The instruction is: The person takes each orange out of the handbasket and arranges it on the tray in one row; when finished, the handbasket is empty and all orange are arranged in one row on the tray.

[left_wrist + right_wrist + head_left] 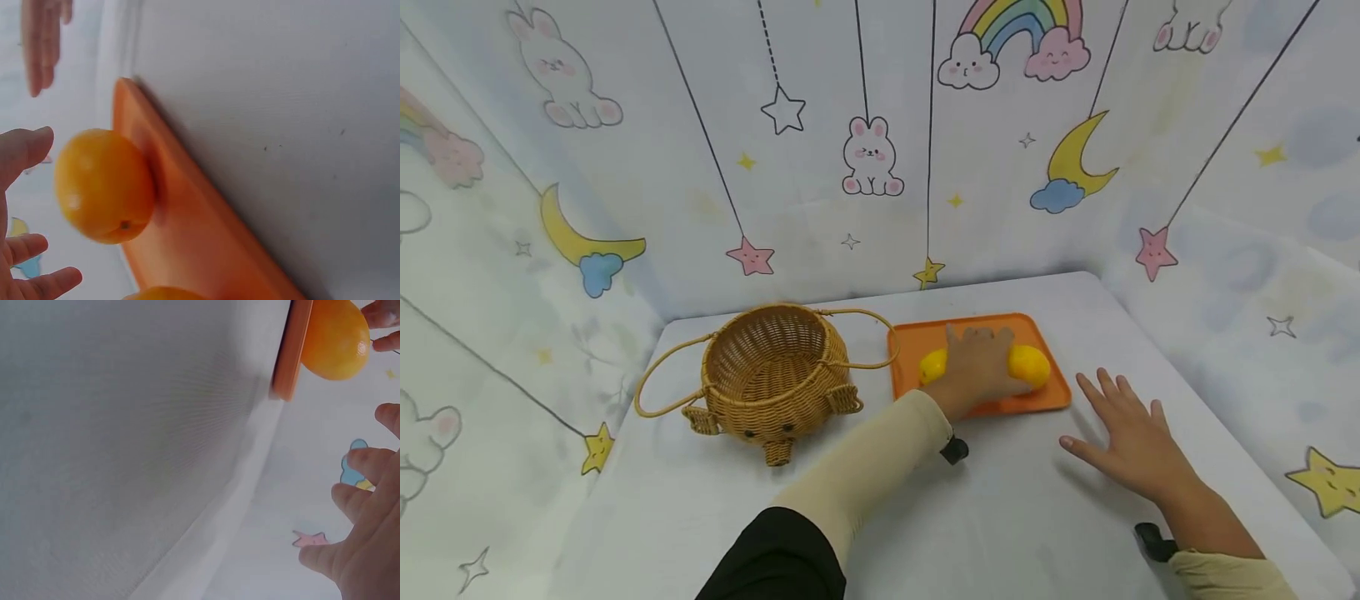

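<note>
On an orange tray [913,337] lie two yellow-orange fruits. The right one [1029,367] is round and smooth, like an orange, with a dark stem spot on its side [103,187]. The left fruit [933,367] is partly behind my left hand [976,367]. That hand reaches over the tray between the two, thumb and fingers spread; in the left wrist view a gap shows between them and the round fruit. My right hand [1127,442] hovers to the right of the tray, fingers spread, holding nothing. Its fingers also show in the right wrist view.
A wicker basket [775,408] with an animal face and two loop handles stands left of the tray; one handle reaches the tray's left edge. A white cloth covers the table [1000,500]. Patterned cloth walls [820,200] rise behind and at both sides.
</note>
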A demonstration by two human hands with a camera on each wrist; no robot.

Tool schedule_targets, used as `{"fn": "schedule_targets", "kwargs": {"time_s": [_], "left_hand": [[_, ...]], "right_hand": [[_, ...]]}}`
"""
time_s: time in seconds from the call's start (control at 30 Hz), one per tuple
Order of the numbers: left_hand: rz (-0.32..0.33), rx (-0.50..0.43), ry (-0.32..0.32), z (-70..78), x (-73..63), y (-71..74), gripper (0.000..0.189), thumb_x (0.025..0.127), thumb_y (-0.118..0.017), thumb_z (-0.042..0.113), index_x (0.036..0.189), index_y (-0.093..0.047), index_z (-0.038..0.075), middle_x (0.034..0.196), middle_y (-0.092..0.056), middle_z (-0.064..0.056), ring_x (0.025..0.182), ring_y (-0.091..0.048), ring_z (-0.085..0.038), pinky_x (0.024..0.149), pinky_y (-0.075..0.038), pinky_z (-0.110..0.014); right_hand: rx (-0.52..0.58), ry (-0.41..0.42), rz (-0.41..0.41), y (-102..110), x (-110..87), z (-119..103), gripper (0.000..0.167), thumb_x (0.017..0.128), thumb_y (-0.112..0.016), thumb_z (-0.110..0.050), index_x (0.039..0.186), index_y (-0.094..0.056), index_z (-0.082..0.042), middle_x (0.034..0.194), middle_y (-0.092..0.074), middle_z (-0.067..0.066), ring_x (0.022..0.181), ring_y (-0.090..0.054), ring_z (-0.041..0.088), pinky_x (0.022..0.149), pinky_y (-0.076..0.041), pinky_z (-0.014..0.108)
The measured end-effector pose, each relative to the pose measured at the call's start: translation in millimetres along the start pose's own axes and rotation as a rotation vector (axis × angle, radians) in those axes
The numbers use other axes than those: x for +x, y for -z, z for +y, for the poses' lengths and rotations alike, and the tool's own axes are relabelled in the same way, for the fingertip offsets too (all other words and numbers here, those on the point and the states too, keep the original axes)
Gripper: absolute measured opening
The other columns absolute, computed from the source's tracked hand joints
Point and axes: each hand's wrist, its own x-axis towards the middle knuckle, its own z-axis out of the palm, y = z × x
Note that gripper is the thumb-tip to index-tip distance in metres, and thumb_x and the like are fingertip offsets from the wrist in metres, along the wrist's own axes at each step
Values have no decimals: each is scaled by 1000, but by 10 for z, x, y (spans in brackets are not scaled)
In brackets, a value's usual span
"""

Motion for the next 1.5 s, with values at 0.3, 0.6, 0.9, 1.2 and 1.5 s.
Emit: {"fn": "schedule_targets", "kwargs": {"time_s": [0.3,0.6,0.9,1.2,1.5], "left_hand": [[120,-62,-158,-409,-663,235,96,84,-70,81,160,-49,26,155,-55,5,143,-47,-16,119,-37,-46],[53,-83,-194,-873,-1603,-43,104,78,-75,82,162,-46,29,162,-47,-6,154,-38,-31,121,-29,-68],[7,-113,-111,-1282,-2385,-166,106,79,-69,87,164,-44,30,170,-38,-12,159,-27,-39,120,-24,-74],[0,-96,-21,-1497,-2798,-269,111,80,-61,93,168,-38,29,173,-29,-16,160,-24,-42,121,-17,-75],[22,-108,-21,-1508,-2879,-235,113,81,-60,92,171,-30,30,176,-23,-15,161,-20,-43,120,-17,-77]], "right_hand": [[-2,-16,-53,-46,43,-109,109,93,-67,-71,172,-19,-14,173,-16,30,157,-8,57,111,-3,88],[12,48,-60,-100,0,-285,113,91,-69,-73,173,-13,-18,178,-8,20,160,-3,51,114,8,83],[-8,117,-90,-133,-100,-638,112,88,-70,-77,173,-22,-23,178,-8,19,161,-6,49,115,16,77],[10,191,-92,-279,-257,-923,107,88,-67,-79,172,-27,-27,178,-15,14,162,-8,45,119,11,76],[-16,260,-63,-359,-270,-1075,105,89,-66,-80,172,-27,-28,178,-17,12,161,-14,46,118,-7,82]]}}
